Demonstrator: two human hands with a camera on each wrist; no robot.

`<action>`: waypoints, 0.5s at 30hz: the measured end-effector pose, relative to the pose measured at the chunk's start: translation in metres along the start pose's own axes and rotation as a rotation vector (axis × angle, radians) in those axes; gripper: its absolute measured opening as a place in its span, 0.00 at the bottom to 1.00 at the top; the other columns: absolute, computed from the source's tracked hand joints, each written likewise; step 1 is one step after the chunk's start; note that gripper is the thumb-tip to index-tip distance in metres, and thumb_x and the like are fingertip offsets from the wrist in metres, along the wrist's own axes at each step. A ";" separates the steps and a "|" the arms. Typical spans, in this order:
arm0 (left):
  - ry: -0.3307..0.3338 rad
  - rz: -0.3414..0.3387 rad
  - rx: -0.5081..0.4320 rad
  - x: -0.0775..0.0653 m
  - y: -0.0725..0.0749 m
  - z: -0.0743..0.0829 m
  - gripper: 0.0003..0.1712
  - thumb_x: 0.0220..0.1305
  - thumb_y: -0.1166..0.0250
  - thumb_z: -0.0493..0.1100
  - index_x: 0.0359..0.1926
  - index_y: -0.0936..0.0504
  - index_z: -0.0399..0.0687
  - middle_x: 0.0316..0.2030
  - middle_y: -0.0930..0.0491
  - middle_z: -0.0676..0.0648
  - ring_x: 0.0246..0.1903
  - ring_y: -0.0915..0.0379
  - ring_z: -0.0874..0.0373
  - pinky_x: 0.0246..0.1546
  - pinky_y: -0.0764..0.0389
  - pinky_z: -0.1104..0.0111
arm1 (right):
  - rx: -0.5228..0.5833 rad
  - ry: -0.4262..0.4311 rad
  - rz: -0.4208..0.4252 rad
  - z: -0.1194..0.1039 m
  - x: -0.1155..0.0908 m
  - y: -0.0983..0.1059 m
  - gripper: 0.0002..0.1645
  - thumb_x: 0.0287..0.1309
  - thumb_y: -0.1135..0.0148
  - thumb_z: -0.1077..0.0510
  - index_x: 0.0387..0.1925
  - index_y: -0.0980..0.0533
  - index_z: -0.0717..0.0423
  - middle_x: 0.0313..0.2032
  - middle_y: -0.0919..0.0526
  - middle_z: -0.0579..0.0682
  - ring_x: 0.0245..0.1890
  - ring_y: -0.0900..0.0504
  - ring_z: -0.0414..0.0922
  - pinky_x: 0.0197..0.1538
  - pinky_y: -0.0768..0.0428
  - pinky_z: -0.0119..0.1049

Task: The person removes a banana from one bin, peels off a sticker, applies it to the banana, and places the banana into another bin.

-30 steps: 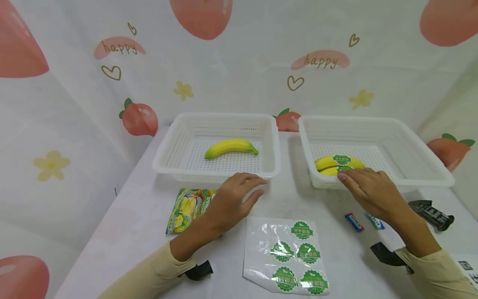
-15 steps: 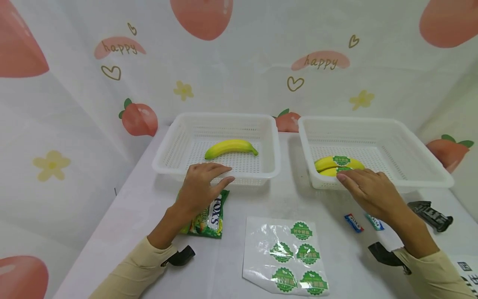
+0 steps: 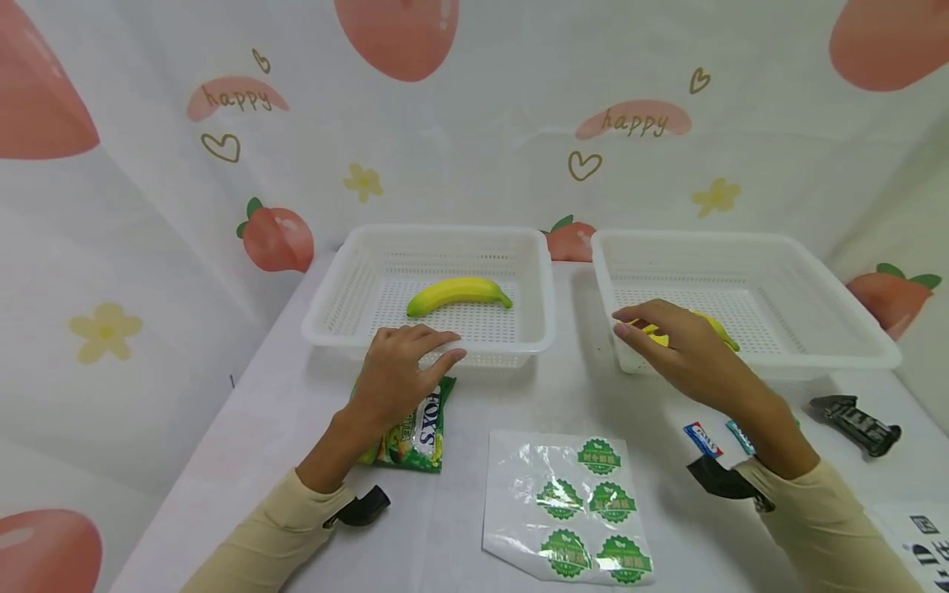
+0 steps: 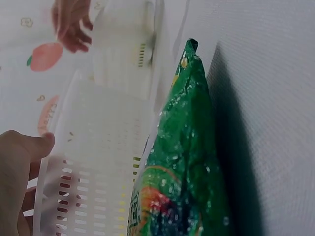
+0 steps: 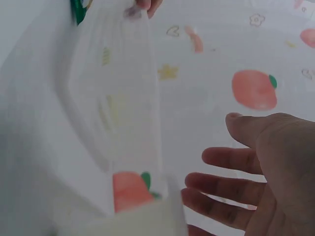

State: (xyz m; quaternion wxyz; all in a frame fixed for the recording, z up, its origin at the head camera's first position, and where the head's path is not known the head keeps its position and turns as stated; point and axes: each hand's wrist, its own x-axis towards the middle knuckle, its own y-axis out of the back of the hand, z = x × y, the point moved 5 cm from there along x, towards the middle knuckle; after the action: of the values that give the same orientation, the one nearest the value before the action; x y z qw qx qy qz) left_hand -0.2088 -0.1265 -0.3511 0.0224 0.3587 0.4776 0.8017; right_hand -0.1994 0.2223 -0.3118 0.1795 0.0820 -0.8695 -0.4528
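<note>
My left hand (image 3: 396,366) is at the front rim of the left white basket (image 3: 519,346), thumb and fingers apart. Through the basket's holes in the left wrist view, its fingers (image 4: 29,199) show dark behind the wall. A yellow banana (image 3: 455,295) lies inside that basket. My right hand (image 3: 678,346) hovers over the front left corner of the right white basket (image 3: 830,360), fingers spread and holding nothing. Beneath it are bananas (image 3: 717,328), mostly covered by the hand. Under my left hand lies a green FOX'S candy bag (image 3: 418,436).
A clear sheet (image 3: 511,494) with several green round stickers lies front centre. Small blue (image 3: 703,439) and teal wrapped candies (image 3: 741,436) are near my right wrist. A black wrapped bar (image 3: 856,424) lies farther right. A patterned cloth (image 3: 474,148) hangs behind.
My left hand moved left from the table's middle to the left basket's rim, then stayed. My right hand shifted left over the bananas, covering their green stickers.
</note>
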 end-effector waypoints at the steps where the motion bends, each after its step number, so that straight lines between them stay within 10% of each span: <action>1: 0.000 0.002 0.003 0.000 0.000 0.000 0.19 0.68 0.25 0.52 0.55 0.09 0.50 0.45 0.09 0.48 0.48 0.13 0.46 0.49 0.23 0.51 | 0.004 0.019 -0.001 -0.007 0.006 -0.002 0.25 0.79 0.42 0.45 0.63 0.19 0.57 0.59 0.15 0.57 0.56 0.18 0.56 0.55 0.17 0.61; 15: 0.052 -0.030 -0.002 0.001 0.000 -0.002 0.20 0.68 0.26 0.53 0.56 0.09 0.50 0.46 0.09 0.48 0.50 0.14 0.46 0.51 0.24 0.51 | 0.101 0.159 -0.157 -0.068 0.106 -0.045 0.22 0.77 0.39 0.47 0.60 0.17 0.57 0.53 0.12 0.51 0.53 0.16 0.49 0.57 0.17 0.51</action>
State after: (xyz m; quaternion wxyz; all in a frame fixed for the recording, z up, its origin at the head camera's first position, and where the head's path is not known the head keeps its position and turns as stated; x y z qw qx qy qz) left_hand -0.2105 -0.1277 -0.3514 0.0226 0.3305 0.4824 0.8109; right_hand -0.2720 0.1130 -0.2877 0.2074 0.1943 -0.8651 -0.4133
